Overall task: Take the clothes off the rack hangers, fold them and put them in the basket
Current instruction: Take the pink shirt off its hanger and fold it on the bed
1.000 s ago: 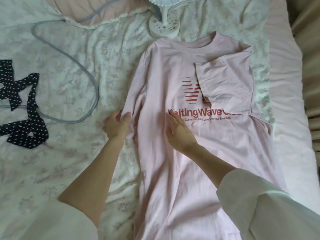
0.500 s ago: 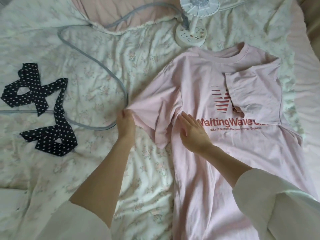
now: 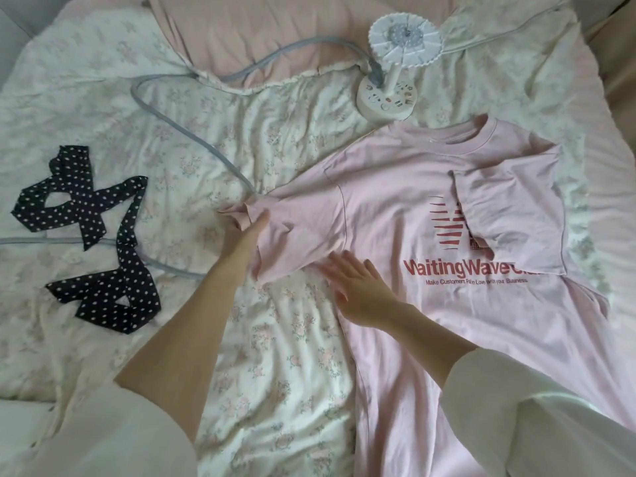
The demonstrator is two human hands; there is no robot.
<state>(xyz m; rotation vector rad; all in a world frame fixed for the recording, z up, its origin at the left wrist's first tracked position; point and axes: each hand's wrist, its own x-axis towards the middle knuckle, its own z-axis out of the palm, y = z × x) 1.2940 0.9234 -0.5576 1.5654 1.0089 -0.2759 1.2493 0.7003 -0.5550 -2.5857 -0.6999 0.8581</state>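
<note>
The end of one sleeve of the pink T-shirt is pinched by the left hand, with the thumb on top and the cloth bunched up under it. The sleeve is stretched out flat to the side, away from the body of the shirt. The right hand is laid flat on the shirt with its fingers straight and spread, just below that sleeve and beside the red words. Nothing is gripped by it. The other sleeve is folded in over the chest and part of the red picture is covered by it. The shirt is spread face up on a flowery bed cover. A small white fan is stood just above the neck of the shirt. A grey cord is looped across the cover. A dark spotty ribbon is lying well apart, off to the left.
</note>
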